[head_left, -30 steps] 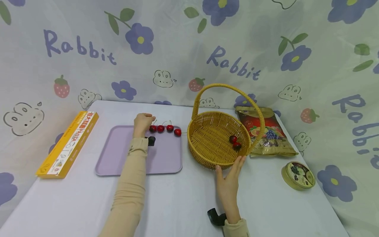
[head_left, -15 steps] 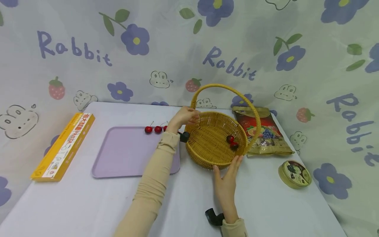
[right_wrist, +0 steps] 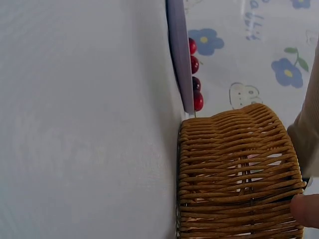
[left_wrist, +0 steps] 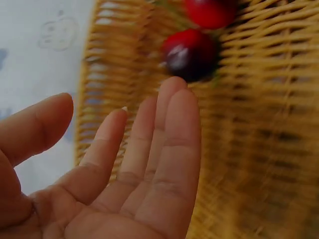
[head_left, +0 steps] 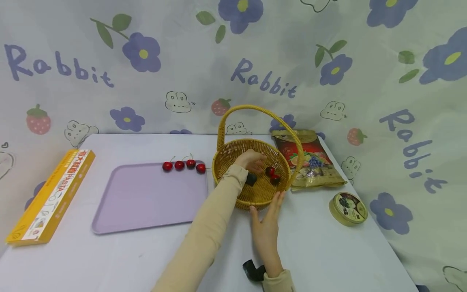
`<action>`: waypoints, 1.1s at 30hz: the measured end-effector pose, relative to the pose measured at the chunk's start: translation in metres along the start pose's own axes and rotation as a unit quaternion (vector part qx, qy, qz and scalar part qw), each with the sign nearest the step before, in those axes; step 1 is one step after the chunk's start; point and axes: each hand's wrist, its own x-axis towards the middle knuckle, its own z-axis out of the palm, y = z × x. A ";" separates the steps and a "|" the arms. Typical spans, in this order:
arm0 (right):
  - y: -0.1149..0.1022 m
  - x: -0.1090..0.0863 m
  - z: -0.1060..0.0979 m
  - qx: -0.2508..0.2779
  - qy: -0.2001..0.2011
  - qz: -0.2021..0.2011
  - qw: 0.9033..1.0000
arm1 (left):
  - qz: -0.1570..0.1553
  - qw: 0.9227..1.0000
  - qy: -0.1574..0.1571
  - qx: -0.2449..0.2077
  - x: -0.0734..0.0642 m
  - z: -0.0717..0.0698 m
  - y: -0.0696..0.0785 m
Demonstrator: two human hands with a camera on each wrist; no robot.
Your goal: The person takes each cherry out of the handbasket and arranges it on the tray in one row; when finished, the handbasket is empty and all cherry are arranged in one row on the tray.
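Note:
My left hand (head_left: 251,159) reaches inside the yellow wicker basket (head_left: 251,202). In the left wrist view its fingers are extended and nothing lies in the palm. Just beyond the fingertips, two dark red cherries (left_wrist: 192,54) sit together on the woven bottom; whether they are touched is unclear. My right hand (head_left: 266,235) rests against the basket's near side, thumb and fingers spread at the rim. Only a fingertip (right_wrist: 305,210) of it shows in the right wrist view. Several stemmed cherries (head_left: 179,165) line the far right edge of the lilac tray (head_left: 146,202).
A yellow pasta box (head_left: 51,196) lies left of the tray. Behind the basket's right side is a red and gold fruit bag (head_left: 310,162). A round gold tin (head_left: 348,209) stands at the right. The tall basket handle (head_left: 262,109) arches over the basket.
My left hand has moved right from the cherries on the tray, across the basket's rim and down into it. The right hand stays at the basket. The head view has shifted right.

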 end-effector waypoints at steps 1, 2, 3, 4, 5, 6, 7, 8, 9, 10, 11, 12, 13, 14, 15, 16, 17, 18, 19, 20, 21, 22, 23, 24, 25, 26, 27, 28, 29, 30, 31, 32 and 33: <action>0.000 0.000 0.000 0.003 0.001 0.002 1.000 | -0.007 1.000 -0.001 -0.001 0.003 0.003 -0.001; 0.000 0.001 0.000 0.007 0.002 0.004 1.000 | -0.013 1.000 -0.002 -0.002 0.007 0.006 -0.003; 0.000 0.001 0.000 0.010 0.004 0.005 1.000 | -0.016 1.000 -0.004 -0.004 0.010 0.009 -0.004; 0.000 0.001 0.000 0.012 0.006 0.005 1.000 | -0.019 1.000 -0.003 -0.001 0.012 0.012 -0.005; -0.001 0.001 0.000 0.013 0.007 0.005 1.000 | -0.021 1.000 -0.003 0.001 0.015 0.015 -0.006; 0.000 0.001 0.000 0.012 0.007 0.003 1.000 | -0.021 1.000 -0.002 0.004 0.017 0.018 -0.007; 0.000 0.001 0.000 0.011 0.008 0.001 1.000 | -0.020 1.000 0.000 0.007 0.019 0.020 -0.007; 0.000 0.001 -0.001 0.011 0.008 -0.001 1.000 | -0.017 1.000 0.002 0.014 0.021 0.023 -0.008; 0.000 0.001 -0.001 0.010 0.008 -0.003 1.000 | -0.015 1.000 0.002 0.020 0.023 0.027 -0.007; 0.000 0.000 -0.002 0.010 0.008 -0.004 1.000 | -0.015 1.000 0.000 0.024 0.026 0.030 -0.007; 0.000 0.000 -0.003 0.010 0.007 -0.004 1.000 | -0.013 1.000 -0.005 0.028 0.028 0.033 -0.007; 0.000 0.000 -0.002 0.010 0.005 -0.005 1.000 | -0.013 0.999 -0.010 0.032 0.029 0.034 -0.007; -0.001 -0.001 -0.002 0.011 0.004 -0.004 1.000 | -0.014 0.999 -0.015 0.034 0.029 0.035 -0.007; -0.001 -0.001 -0.002 0.012 0.003 -0.003 1.000 | -0.016 0.999 -0.020 0.035 0.030 0.036 -0.007; -0.001 -0.001 -0.002 0.012 0.003 -0.002 1.000 | -0.018 0.999 -0.025 0.038 0.031 0.037 -0.007; -0.001 -0.001 -0.003 0.012 0.003 -0.001 1.000 | -0.021 0.999 -0.029 0.038 0.032 0.038 -0.007; -0.001 0.000 -0.003 0.011 0.002 -0.001 1.000 | -0.022 0.998 -0.033 0.041 0.033 0.039 -0.007; -0.001 0.000 -0.003 0.012 0.002 0.000 1.000 | -0.025 0.998 -0.036 0.039 0.034 0.039 -0.007; -0.002 0.000 -0.003 0.012 0.000 -0.003 1.000 | -0.026 0.998 -0.035 0.037 0.033 0.038 -0.007; -0.003 0.000 -0.003 0.012 -0.001 -0.005 1.000 | -0.028 0.998 -0.033 0.034 0.032 0.037 -0.007; -0.004 0.000 -0.002 0.013 -0.003 -0.006 1.000 | -0.030 0.999 -0.033 0.031 0.031 0.036 -0.007; -0.004 -0.001 -0.002 0.014 -0.003 -0.007 1.000 | -0.033 0.999 -0.033 0.027 0.030 0.034 -0.007; -0.005 -0.001 -0.001 0.014 -0.004 -0.007 1.000 | -0.035 0.999 -0.033 0.024 0.029 0.032 -0.008; -0.005 -0.002 -0.001 0.014 -0.005 -0.006 1.000 | -0.037 0.998 -0.035 0.020 0.028 0.031 -0.009; -0.005 -0.002 0.000 0.012 -0.006 -0.005 1.000 | -0.040 0.998 -0.037 0.017 0.027 0.029 -0.009; -0.005 -0.002 0.000 0.012 -0.006 -0.003 1.000 | -0.042 0.998 -0.041 0.009 0.026 0.027 -0.009; -0.006 -0.003 0.001 0.011 -0.007 -0.001 1.000 | -0.042 0.998 -0.046 0.001 0.025 0.025 -0.010; -0.006 -0.003 0.000 0.010 -0.007 0.001 1.000 | -0.040 0.998 -0.052 -0.008 0.023 0.022 -0.009; -0.005 -0.002 0.000 0.009 -0.007 0.003 1.000 | -0.036 0.998 -0.058 -0.016 0.021 0.020 -0.009; -0.005 -0.002 -0.001 0.008 -0.007 0.004 1.000 | -0.031 0.997 -0.063 -0.026 0.020 0.018 -0.008; -0.005 -0.001 -0.002 0.009 -0.006 0.004 1.000 | -0.025 0.997 -0.064 -0.034 0.018 0.016 -0.006; -0.004 0.000 -0.003 0.009 -0.005 0.005 1.000 | -0.018 0.997 -0.067 -0.040 0.016 0.014 -0.005; -0.003 0.001 -0.005 0.007 -0.006 0.007 1.000 | -0.010 0.997 -0.067 -0.048 0.014 0.011 -0.002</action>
